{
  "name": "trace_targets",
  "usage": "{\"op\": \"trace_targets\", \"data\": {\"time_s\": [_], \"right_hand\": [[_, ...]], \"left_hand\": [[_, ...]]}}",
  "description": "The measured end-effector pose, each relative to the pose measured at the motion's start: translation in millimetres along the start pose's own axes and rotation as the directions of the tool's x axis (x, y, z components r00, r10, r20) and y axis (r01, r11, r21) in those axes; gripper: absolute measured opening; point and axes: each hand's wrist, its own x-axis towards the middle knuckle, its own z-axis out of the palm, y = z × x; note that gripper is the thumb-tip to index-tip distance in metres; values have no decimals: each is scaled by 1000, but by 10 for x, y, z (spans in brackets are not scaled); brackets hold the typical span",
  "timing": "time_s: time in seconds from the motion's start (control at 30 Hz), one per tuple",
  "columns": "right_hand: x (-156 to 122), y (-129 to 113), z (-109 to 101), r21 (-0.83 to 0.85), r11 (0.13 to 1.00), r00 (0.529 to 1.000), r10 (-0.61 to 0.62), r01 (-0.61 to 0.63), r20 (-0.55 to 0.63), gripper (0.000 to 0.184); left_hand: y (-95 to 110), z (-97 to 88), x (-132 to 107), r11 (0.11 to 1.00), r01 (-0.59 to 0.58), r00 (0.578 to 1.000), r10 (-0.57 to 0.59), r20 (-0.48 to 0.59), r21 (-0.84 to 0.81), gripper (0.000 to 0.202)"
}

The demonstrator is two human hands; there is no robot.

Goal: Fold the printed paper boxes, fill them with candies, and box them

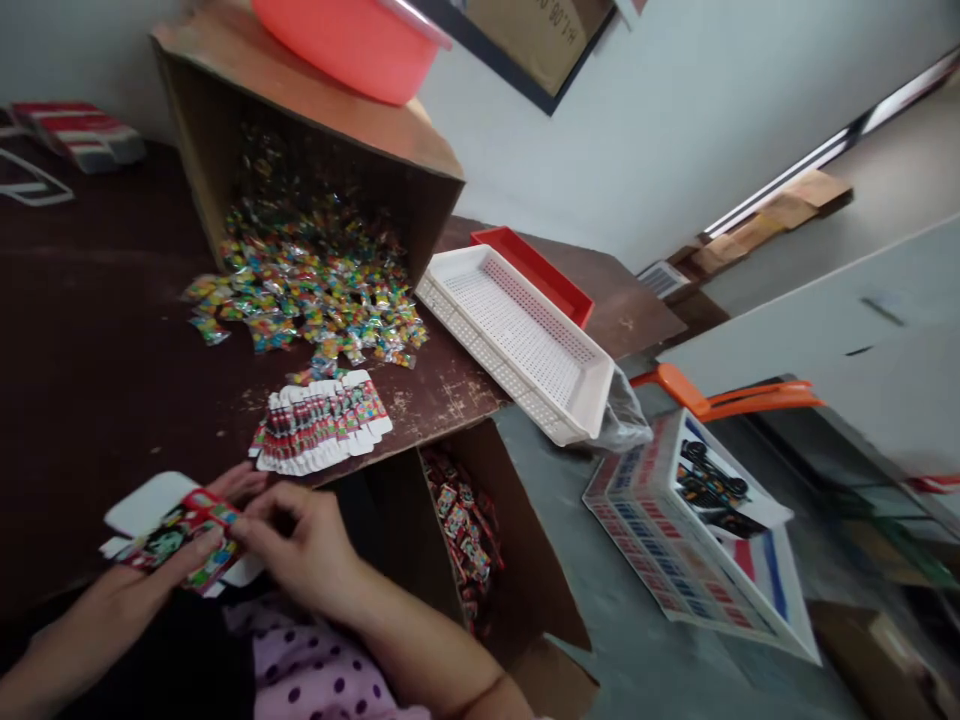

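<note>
A small printed carton [180, 528] with white end flaps is held low over the table's front edge. My left hand [154, 590] grips it from below, thumb across its printed face. My right hand [304, 545] pinches its right end between thumb and fingers. Just beyond lies a fanned row of flat printed cartons [322, 425] with white flaps. Behind that row, a heap of small clear candy packets [322, 290] with colourful pieces spills from a cardboard box [442, 165] lying on its side.
A pink basin [352, 45] rests on the cardboard box. White [525, 395] and red [536, 265] trays stand to the right. Below the table edge, an open carton [532, 560] holds several filled printed packs [461, 525]. A white plastic basket [675, 550] with items stands further right.
</note>
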Motion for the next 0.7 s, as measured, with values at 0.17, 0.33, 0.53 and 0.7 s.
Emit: {"op": "trace_targets", "data": {"time_s": [0.17,0.33,0.53,0.7], "right_hand": [[-63,-184,50,-91,895,896,-423,437,136,32],[73,-189,2,8,896,853,-426,445,302,23],[175,-285,-74,232,917,689,-396,324,606,16],[241,-306,-146,373,911,638,-395,177,661,11]], "left_hand": [[171,37,-187,963,216,974,-201,100,-163,42],[182,71,-291,913,301,918,-199,344,-276,22],[242,54,-387,956,233,889,-136,438,-177,12],[150,36,-297,973,153,901,-65,429,-173,23]]}}
